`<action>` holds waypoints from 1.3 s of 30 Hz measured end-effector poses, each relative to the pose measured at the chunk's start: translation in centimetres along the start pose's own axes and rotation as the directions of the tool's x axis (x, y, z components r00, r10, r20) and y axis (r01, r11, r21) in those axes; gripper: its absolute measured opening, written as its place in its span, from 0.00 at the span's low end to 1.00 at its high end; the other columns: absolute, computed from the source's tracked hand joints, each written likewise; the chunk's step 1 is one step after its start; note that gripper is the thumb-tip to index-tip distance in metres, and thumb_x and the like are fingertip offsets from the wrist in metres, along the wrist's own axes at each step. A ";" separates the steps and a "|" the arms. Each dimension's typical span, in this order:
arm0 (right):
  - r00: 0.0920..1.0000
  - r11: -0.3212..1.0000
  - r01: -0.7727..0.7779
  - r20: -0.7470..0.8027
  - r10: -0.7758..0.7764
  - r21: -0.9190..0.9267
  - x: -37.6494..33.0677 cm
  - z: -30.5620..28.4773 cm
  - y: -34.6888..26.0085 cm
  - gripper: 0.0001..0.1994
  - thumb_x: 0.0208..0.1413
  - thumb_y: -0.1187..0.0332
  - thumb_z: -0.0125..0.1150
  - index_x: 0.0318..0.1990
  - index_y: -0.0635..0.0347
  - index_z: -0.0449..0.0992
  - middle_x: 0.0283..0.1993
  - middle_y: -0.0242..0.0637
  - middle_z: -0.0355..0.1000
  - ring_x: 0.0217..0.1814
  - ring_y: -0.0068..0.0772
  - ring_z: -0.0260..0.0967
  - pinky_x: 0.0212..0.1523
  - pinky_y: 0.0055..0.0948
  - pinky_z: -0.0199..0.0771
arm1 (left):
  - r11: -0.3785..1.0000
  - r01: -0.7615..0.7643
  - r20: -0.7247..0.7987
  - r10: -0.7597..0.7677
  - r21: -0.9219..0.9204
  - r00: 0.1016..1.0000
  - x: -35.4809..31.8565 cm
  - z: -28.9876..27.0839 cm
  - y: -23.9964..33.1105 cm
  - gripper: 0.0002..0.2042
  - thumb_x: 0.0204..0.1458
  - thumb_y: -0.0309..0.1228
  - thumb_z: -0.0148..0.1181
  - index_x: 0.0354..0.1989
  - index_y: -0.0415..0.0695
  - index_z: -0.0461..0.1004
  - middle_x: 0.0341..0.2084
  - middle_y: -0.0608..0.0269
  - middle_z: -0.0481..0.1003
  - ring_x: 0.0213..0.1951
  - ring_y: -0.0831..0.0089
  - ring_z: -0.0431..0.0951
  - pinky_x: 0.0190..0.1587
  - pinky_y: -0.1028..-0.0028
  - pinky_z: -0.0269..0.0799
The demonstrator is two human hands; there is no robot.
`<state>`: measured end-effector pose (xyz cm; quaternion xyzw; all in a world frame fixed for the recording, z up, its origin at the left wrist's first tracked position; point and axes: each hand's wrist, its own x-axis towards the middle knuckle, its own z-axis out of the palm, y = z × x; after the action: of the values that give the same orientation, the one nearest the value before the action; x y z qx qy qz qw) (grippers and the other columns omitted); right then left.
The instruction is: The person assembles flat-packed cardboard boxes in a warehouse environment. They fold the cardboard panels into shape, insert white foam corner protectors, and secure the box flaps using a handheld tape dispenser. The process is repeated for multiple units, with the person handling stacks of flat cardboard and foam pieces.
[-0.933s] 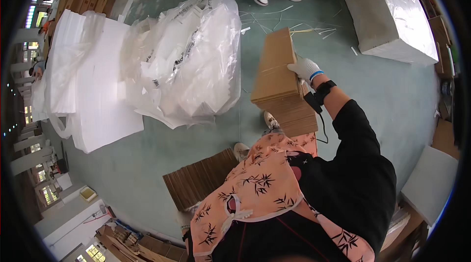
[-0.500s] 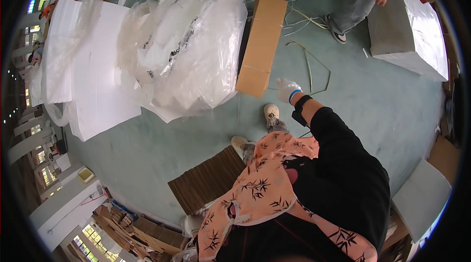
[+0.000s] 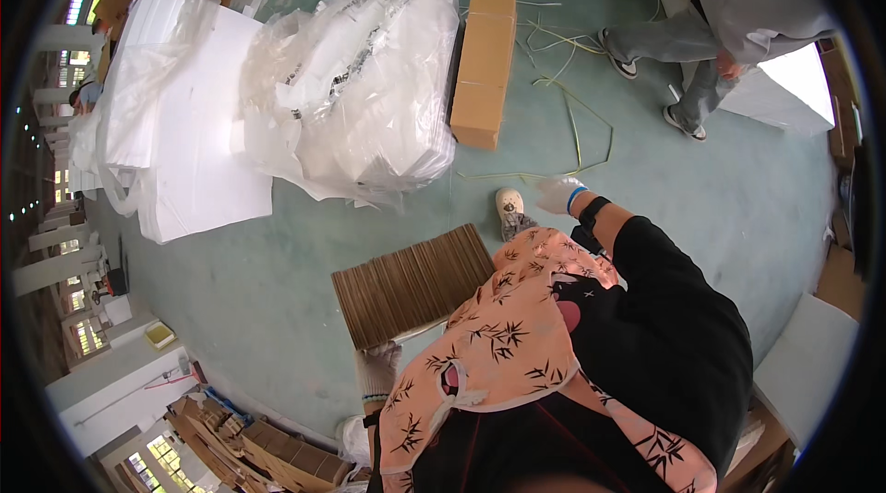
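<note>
A thick stack of brown flat cardboard pieces [image 3: 413, 288] is held at my left side, its many edges turned upward. My left hand [image 3: 379, 371], in a pale knitted glove, is at the stack's lower edge and grips it; some of the fingers are hidden under the cardboard. My right hand [image 3: 559, 195], in a white glove with a blue cuff, reaches over the floor to the right of my shoe [image 3: 508, 202]. Nothing shows in it, and its slightly blurred fingers are stretched out.
A long closed cardboard box [image 3: 484, 68] lies ahead, beside plastic-wrapped white sheets [image 3: 369, 96]. Loose yellow-green straps [image 3: 580, 128] lie on the floor. At the far right a person in grey [image 3: 757, 4] stands by a large white wrapped block [image 3: 784, 94]. A white board [image 3: 808, 368] leans at the right.
The cardboard stack has shifted right and up in view, and my left hand has come into sight. My right hand has drawn nearer my body. The other person has moved right.
</note>
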<state>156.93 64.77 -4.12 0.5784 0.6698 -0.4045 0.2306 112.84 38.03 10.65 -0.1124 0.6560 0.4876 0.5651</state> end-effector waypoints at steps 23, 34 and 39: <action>0.921 0.919 0.383 0.039 -0.388 0.097 -11.2 -13.6 9.1 0.41 0.51 0.41 0.60 0.63 0.67 0.65 0.53 0.59 0.74 0.58 0.57 0.71 0.57 0.45 0.71 | 0.963 -0.215 0.321 0.154 0.164 0.934 -2.7 30.7 -3.2 0.21 0.68 0.43 0.44 0.49 0.33 0.68 0.43 0.49 0.75 0.49 0.57 0.77 0.56 0.56 0.76; 0.857 0.863 0.500 0.104 -0.505 0.070 2.6 -30.0 16.4 0.43 0.52 0.37 0.58 0.63 0.66 0.66 0.50 0.63 0.73 0.56 0.60 0.71 0.55 0.44 0.71 | 0.744 -0.589 0.474 0.414 0.316 0.777 -1.6 48.3 -1.3 0.18 0.66 0.36 0.49 0.42 0.29 0.75 0.41 0.48 0.78 0.44 0.60 0.81 0.53 0.63 0.77; 0.846 0.884 0.459 0.261 -0.466 0.090 8.4 -37.7 16.3 0.46 0.52 0.35 0.55 0.67 0.69 0.61 0.61 0.63 0.67 0.64 0.58 0.66 0.64 0.41 0.64 | 0.869 -0.398 0.393 0.270 0.292 0.879 0.8 55.2 1.9 0.17 0.61 0.36 0.55 0.42 0.30 0.78 0.38 0.49 0.79 0.41 0.62 0.81 0.51 0.67 0.77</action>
<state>176.71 100.30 6.20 0.3411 0.7457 -0.5325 0.2100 146.06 81.63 17.24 0.1972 0.6368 0.4608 0.5858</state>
